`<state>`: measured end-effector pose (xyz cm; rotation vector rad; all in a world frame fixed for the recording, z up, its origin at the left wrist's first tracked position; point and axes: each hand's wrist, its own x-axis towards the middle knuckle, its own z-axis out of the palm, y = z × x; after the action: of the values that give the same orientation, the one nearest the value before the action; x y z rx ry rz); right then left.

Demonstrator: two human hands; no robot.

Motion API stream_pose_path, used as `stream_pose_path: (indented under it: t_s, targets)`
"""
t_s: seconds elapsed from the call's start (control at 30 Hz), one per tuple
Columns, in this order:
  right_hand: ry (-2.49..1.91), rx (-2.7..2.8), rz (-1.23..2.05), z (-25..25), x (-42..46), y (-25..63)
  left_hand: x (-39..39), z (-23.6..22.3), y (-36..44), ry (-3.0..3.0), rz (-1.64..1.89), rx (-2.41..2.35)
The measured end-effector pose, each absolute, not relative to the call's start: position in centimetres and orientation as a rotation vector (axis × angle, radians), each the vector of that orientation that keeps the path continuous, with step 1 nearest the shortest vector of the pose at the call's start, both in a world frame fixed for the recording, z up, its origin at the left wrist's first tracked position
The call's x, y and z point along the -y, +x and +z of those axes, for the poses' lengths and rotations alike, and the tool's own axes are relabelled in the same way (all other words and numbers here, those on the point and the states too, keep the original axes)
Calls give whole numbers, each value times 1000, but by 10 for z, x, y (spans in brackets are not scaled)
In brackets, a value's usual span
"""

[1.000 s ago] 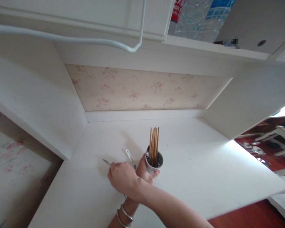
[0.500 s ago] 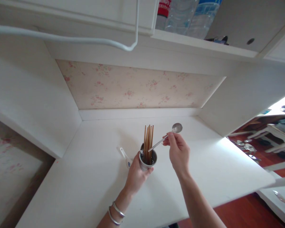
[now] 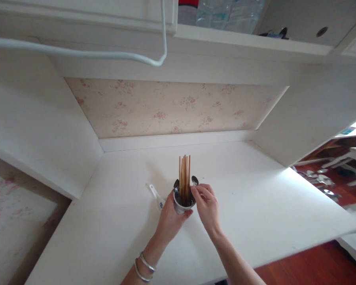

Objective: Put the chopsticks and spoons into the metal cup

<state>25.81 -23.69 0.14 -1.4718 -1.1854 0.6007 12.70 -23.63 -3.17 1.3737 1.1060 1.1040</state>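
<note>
The left hand (image 3: 170, 215) wraps the cup (image 3: 182, 202), which stands upright on the white tabletop (image 3: 255, 213), a little left of its middle. The right hand (image 3: 207, 206) pinches a metal spoon (image 3: 194, 181) at the cup's rim, beside wooden chopsticks (image 3: 184, 174) standing in it. A white ceramic spoon (image 3: 156, 195) lies just left of the cup. Floral wallpaper (image 3: 172, 107) backs the alcove; a shelf (image 3: 249, 39) above carries bottles (image 3: 225, 12). Red wood floor (image 3: 314, 265) shows at right.

No lettering can be read anywhere, not even on the red label (image 3: 188, 2) at 12 o'clock.
</note>
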Motion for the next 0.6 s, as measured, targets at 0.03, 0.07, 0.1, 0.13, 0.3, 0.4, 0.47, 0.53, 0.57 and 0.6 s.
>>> stream_pose_path:
  t_s: [0.03, 0.07, 0.1, 0.13, 0.3, 0.4, 0.47, 0.53, 0.57, 0.6]
  targets:
    - [-1462, 1171, 605, -1, 236, 259, 236, -33, 127, 1385, 1094, -1121]
    - [-1451, 1157, 612, -4, 235, 260, 236, -34, 128, 1400, 1083, -1141]
    - [-1440, 1145, 620, -7, 235, 261, 236, -35, 128, 1413, 1076, -1161]
    - [-1433, 1136, 625, -9, 234, 262, 235, -36, 128, 1419, 1073, -1178]
    - [-1400, 1126, 678, -18, 231, 265, 234, -37, 128, 1441, 1061, -1205]
    - [-1363, 1129, 751, -23, 232, 266, 235, -32, 127, 1456, 1052, -1190]
    - [-1330, 1151, 802, -28, 234, 268, 236, -27, 126, 1460, 1051, -1171]
    - [-1295, 1179, 868, -35, 238, 271, 236, -23, 126, 1453, 1054, -1137]
    - [-1274, 1199, 912, -38, 240, 273, 236, -22, 126, 1450, 1052, -1117]
    - [-1248, 1222, 962, -41, 242, 275, 236, -20, 126, 1451, 1049, -1102]
